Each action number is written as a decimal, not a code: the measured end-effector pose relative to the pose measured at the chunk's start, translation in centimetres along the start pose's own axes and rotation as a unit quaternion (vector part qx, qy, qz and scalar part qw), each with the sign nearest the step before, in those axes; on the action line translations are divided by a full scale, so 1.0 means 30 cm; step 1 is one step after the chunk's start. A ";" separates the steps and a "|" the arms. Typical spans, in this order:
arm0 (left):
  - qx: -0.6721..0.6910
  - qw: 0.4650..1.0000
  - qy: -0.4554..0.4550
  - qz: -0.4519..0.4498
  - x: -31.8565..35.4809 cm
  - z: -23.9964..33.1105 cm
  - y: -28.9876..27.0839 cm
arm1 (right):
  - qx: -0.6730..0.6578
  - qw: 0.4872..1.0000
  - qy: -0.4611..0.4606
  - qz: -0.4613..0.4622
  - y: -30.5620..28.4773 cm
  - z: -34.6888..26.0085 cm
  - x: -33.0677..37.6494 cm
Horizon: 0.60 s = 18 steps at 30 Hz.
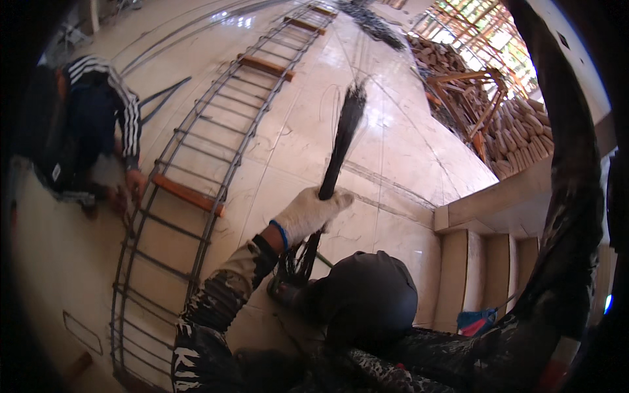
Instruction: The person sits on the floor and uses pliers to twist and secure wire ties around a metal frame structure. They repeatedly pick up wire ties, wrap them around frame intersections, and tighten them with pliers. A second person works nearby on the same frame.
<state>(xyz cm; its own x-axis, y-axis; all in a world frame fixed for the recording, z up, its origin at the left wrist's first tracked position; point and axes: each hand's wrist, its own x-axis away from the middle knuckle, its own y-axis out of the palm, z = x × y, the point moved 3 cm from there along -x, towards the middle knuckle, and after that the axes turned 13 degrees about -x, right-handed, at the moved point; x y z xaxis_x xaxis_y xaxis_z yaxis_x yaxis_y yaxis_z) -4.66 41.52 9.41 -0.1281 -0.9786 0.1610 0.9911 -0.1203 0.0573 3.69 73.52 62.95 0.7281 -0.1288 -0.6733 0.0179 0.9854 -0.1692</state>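
Note:
My left hand [309, 213], in a pale work glove with a blue band at the wrist, is closed around a bundle of thin black wire [342, 141]. The upper end points away from me, its fine strands fraying loose. Below the fist, more strands [303, 259] hang down near my foot and bent knee [373, 291]. To the left of this hand lies a long cage of steel bars [204, 144] with wooden blocks set across it. A dark camouflage sleeve [569, 196] rises along the right side; my right hand is out of sight.
At far left a co-worker [92, 124] in a striped-sleeve jacket crouches, hands at the cage's edge. Steps [468, 278] descend at right, a blue-and-red cloth item [477, 321] beside them. Stacked tiles [521, 137] and a wooden frame [468, 98] stand beyond. Loose bars [190, 33] lie farther off.

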 end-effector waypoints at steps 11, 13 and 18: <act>0.508 0.860 0.008 0.040 0.027 -0.035 -0.190 | -0.789 0.533 0.074 -0.296 -0.578 -1.020 1.136; 0.456 0.885 0.049 0.076 0.014 -0.040 -0.215 | -0.799 0.449 0.175 -0.359 -0.607 -1.118 1.233; 0.366 0.898 0.089 0.229 0.008 -0.055 -0.306 | -0.822 0.003 0.326 -0.467 -0.652 -1.262 1.349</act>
<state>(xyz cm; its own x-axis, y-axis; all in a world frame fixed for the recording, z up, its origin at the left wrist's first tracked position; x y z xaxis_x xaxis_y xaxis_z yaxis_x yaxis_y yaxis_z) -13.72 42.13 7.30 0.3582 -0.9168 0.1764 0.6413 0.3790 0.6671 6.87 44.82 11.76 0.7707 -0.4910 0.4060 -0.6142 -0.7420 0.2687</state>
